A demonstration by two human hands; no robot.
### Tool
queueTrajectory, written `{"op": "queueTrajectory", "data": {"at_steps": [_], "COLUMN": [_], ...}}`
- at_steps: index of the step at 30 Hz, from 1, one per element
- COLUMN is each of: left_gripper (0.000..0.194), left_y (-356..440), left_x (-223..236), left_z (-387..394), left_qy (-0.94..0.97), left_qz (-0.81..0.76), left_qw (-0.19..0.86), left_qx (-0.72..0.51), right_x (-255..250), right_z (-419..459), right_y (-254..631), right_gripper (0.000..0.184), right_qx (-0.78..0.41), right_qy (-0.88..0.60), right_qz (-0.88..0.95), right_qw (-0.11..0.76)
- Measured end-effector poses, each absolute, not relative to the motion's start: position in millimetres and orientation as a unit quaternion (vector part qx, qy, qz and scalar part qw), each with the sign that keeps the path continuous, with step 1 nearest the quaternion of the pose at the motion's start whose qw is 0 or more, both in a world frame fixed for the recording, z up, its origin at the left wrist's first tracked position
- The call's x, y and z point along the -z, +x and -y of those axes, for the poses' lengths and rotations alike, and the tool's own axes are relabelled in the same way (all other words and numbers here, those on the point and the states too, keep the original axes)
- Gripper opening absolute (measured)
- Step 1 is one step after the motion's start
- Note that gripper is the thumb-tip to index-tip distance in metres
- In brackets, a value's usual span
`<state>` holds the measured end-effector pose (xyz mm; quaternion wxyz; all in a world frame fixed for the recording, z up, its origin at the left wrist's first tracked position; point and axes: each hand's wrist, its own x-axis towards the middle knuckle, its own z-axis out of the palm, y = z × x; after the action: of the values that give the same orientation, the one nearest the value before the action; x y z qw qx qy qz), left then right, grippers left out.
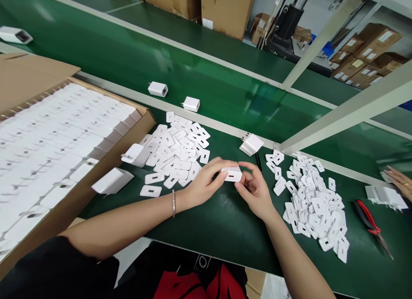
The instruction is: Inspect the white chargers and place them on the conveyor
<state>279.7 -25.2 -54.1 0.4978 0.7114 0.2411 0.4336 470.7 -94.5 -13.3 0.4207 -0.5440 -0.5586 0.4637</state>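
Note:
A white USB wall charger (pixel 236 176) is up in front of me, its end with a red-lined port turned toward me. My left hand (pixel 206 181) grips it from the left, thumb and fingers closed on its sides. On the right, my right hand (pixel 255 190) has its index finger and thumb at the charger's edge, the other fingers curled. A heap of white slotted end plates (pixel 177 148) lies beyond my left hand, and a second heap (pixel 315 204) lies right of my right hand. Another charger (pixel 251 144) with prongs lies just behind my hands.
At left stands a carton (pixel 144 123) full of white chargers, with two loose chargers (pixel 112 181) beside it. Two more (pixel 157 89) lie on the green conveyor (pixel 225 93). Red-handled pliers (pixel 370 221) lie far right, near a co-worker's hand (pixel 401 181). A metal post (pixel 347 108) slants across.

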Motion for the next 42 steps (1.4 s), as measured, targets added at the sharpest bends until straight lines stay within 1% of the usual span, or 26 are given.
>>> {"op": "queueTrajectory", "data": {"at_steps": [3, 5, 8, 10, 11, 13, 15, 17, 18, 21, 26, 28, 33, 36, 39, 42], "left_gripper": [0.041, 0.041, 0.041, 0.04, 0.039, 0.038, 0.037, 0.037, 0.037, 0.037, 0.036, 0.036, 0.038, 0.038, 0.037, 0.038], "left_y": [278.4, 277.9, 277.9, 278.6, 279.1, 280.5, 281.8, 282.6, 282.7, 282.2, 281.3, 281.5, 282.3, 282.0, 281.4, 281.7], "left_x": [55.6, 56.1, 56.0, 55.8, 55.7, 55.1, 54.2, 53.4, 53.3, 54.1, 55.9, 55.7, 54.8, 54.4, 53.5, 53.3], "left_z": [23.3, 21.8, 20.5, 21.0, 21.8, 24.0, 26.4, 28.2, 28.6, 28.7, 29.0, 29.0, 27.8, 27.4, 27.6, 28.0], "left_qy": [0.703, 0.694, 0.686, 0.687, 0.69, 0.697, 0.704, 0.708, 0.709, 0.7, 0.69, 0.694, 0.7, 0.709, 0.716, 0.721], "left_qz": [-0.262, -0.275, -0.285, -0.278, -0.272, -0.257, -0.243, -0.235, -0.233, -0.23, -0.223, -0.227, -0.234, -0.237, -0.229, -0.227], "left_qw": [0.496, 0.495, 0.495, 0.498, 0.5, 0.504, 0.506, 0.507, 0.508, 0.522, 0.537, 0.534, 0.528, 0.513, 0.5, 0.495], "left_qx": [-0.437, -0.443, -0.45, -0.45, -0.448, -0.441, -0.436, -0.431, -0.429, -0.429, -0.431, -0.426, -0.419, -0.422, -0.429, -0.43], "right_x": [14.0, 14.4, 13.7, 12.8, 12.6, 13.2, 15.0, 17.0, 17.7, 17.7, 14.6, 15.2, 19.7, 20.4, 18.5, 15.9], "right_z": [92.7, 91.2, 90.1, 90.7, 91.5, 93.6, 95.9, 97.7, 98.4, 99.3, 100.2, 100.5, 100.4, 100.7, 102.1, 103.8], "right_y": [476.0, 479.8, 482.4, 480.9, 479.2, 475.1, 471.1, 468.2, 467.5, 467.5, 468.7, 468.0, 467.1, 466.3, 465.0, 464.0], "right_gripper": [0.033, 0.029, 0.032, 0.032, 0.029, 0.028, 0.033, 0.039, 0.041, 0.036, 0.037, 0.037, 0.038, 0.039, 0.038, 0.04], "right_qx": [-0.4, -0.342, -0.256, -0.228, -0.233, -0.281, -0.341, -0.369, -0.368, -0.327, -0.283, -0.281, -0.287, -0.303, -0.308, -0.32], "right_qy": [-0.594, -0.61, -0.613, -0.61, -0.608, -0.597, -0.581, -0.573, -0.572, -0.581, -0.581, -0.589, -0.59, -0.589, -0.585, -0.575], "right_qz": [0.545, 0.558, 0.606, 0.625, 0.625, 0.618, 0.612, 0.614, 0.618, 0.63, 0.654, 0.652, 0.638, 0.636, 0.628, 0.624], "right_qw": [0.436, 0.447, 0.438, 0.43, 0.43, 0.427, 0.414, 0.399, 0.394, 0.398, 0.394, 0.386, 0.403, 0.397, 0.411, 0.422]}}
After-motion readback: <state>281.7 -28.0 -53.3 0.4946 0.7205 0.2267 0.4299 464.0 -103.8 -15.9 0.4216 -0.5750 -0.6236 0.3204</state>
